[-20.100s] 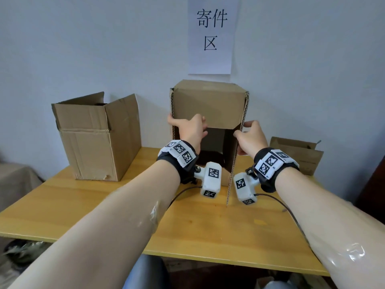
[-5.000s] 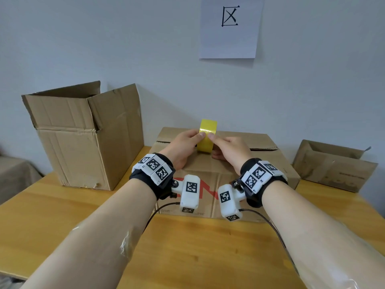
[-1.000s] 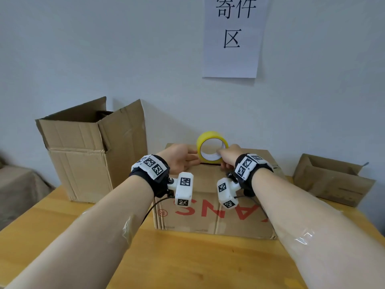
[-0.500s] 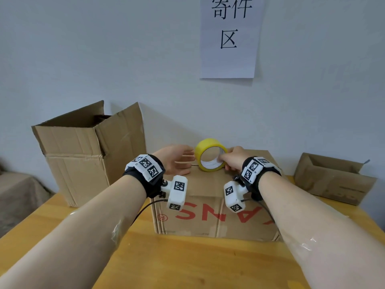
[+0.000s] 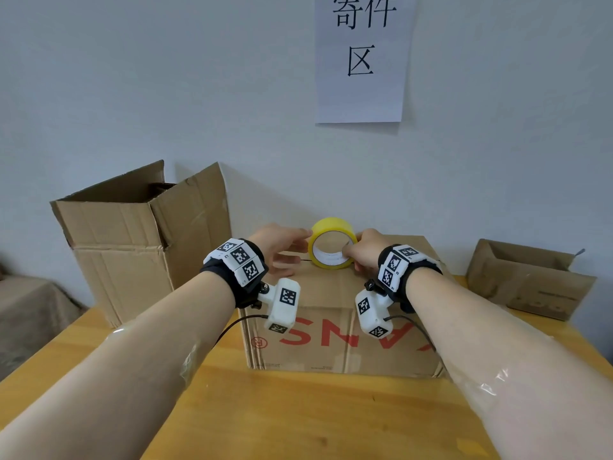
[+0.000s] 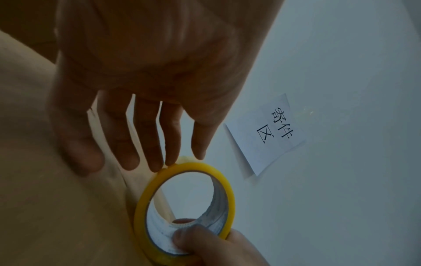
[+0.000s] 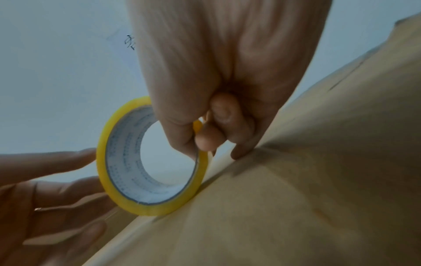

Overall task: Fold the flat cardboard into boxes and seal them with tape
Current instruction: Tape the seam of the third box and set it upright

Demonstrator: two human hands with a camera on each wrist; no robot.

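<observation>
The right hand (image 5: pixel 363 252) pinches the yellow tape roll (image 5: pixel 332 244) upright on the folded box (image 5: pixel 335 327) seam, while the left hand (image 5: pixel 282 249), its fingers (image 6: pixel 157 144) straight, steadies the roll for taping.

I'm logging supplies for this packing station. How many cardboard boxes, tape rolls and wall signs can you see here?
Cardboard boxes: 3 (tall open box, box being taped, small box)
Tape rolls: 1 (yellow tape roll)
Wall signs: 1 (paper sign)
Total: 5
</observation>
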